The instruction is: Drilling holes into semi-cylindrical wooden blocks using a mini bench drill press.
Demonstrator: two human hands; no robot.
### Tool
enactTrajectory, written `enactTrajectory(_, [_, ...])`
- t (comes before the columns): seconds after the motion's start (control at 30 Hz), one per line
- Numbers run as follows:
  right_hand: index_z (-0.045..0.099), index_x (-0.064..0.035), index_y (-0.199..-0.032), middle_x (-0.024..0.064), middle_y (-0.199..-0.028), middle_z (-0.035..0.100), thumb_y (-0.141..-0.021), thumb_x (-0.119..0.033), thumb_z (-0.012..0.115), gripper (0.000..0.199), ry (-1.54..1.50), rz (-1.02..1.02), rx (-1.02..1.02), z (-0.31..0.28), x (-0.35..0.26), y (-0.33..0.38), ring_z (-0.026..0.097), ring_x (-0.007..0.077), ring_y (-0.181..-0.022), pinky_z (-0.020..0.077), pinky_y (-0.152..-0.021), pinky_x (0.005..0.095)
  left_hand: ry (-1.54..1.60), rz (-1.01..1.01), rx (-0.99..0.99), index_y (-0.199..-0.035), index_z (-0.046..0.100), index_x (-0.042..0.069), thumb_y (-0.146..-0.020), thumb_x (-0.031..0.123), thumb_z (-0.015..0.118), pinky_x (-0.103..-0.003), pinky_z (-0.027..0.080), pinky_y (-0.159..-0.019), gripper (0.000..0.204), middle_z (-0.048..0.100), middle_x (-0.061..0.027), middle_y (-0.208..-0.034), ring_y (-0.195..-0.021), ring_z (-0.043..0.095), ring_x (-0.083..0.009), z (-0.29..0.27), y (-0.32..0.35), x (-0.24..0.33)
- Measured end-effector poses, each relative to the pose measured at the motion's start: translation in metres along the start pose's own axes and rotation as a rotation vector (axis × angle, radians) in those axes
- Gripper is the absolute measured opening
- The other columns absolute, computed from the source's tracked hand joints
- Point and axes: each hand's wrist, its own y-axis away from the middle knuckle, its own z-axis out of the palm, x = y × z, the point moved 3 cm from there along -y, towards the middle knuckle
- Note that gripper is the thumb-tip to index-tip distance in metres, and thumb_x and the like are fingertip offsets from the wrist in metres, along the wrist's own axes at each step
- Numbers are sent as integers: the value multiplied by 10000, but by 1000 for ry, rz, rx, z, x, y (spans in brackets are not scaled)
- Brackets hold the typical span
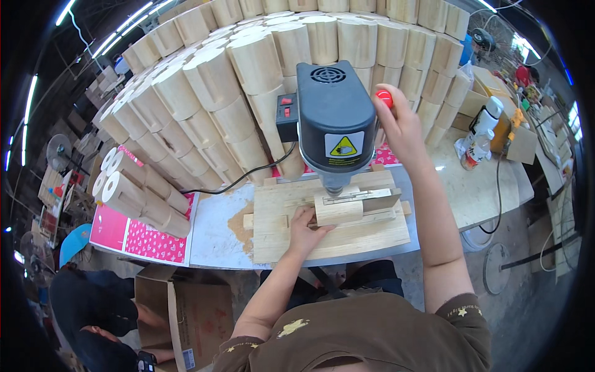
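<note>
A dark grey bench drill press point(334, 118) stands before me, its chuck point(334, 186) over a short wooden cylinder point(338, 212). That cylinder lies on its side on a flat wooden jig board point(273, 245), against wooden strips and a thin upright plate point(381, 201). My left hand point(304, 235) grips the cylinder at its near left end, thumb along its front. My right hand point(401, 127) is closed round the red-knobbed feed handle point(384, 98) on the press's right side. The drill tip is too small to make out.
Tall stacks of wooden cylinders point(254, 68) rise behind the press; a smaller pile point(130, 192) lies at left. Sawdust point(242, 226) lies beside the jig. Bottles point(480, 142) stand at right. A cardboard box point(198, 316) and another person point(93, 310) are at lower left.
</note>
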Motion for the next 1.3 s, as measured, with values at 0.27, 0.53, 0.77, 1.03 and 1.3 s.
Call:
enactTrajectory(0.27, [529, -88, -1070, 75, -927, 556, -715, -141, 677, 388, 593, -111, -572, -2, 85, 152, 517, 289, -947, 417, -784, 410, 91, 1, -93, -914, 673, 35, -601, 64, 796, -257, 487, -680, 338, 559, -70, -870, -783, 576, -171, -22, 0, -24])
enactTrajectory(0.53, [541, -54, -889, 98, -849, 545, -690, -94, 675, 243, 483, -97, -577, -15, 85, 147, 496, 302, -846, 402, -716, 386, 227, -323, 18, -765, 633, -3, -668, 119, 776, -211, 397, -530, 212, 576, -15, -670, -562, 502, -78, -122, 31, 5])
enactTrajectory(0.77, [548, -42, -944, 89, -863, 549, -691, -65, 678, 286, 393, -54, -571, -14, 74, 157, 468, 289, -816, 404, -731, 368, 288, -752, 67, -758, 590, -75, -693, 348, 755, -216, 364, -436, 458, 577, -66, -643, -491, 489, -77, -94, 25, 14])
enactTrajectory(1.03, [549, -46, -927, 93, -859, 555, -699, -71, 674, 262, 422, -7, -600, -19, 75, 159, 487, 290, -836, 411, -743, 375, 327, -821, 22, -831, 593, -50, -692, 363, 752, -214, 384, -441, 464, 582, -47, -631, -469, 485, -86, -75, 7, 15])
enactTrajectory(1.3, [555, -45, -930, 98, -875, 565, -686, -66, 684, 276, 423, -83, -562, -2, 74, 156, 506, 304, -871, 426, -752, 382, 730, -758, -61, -908, 575, -59, -822, 439, 640, -240, 455, -606, 509, 592, -57, -745, -621, 532, -100, -32, 9, 9])
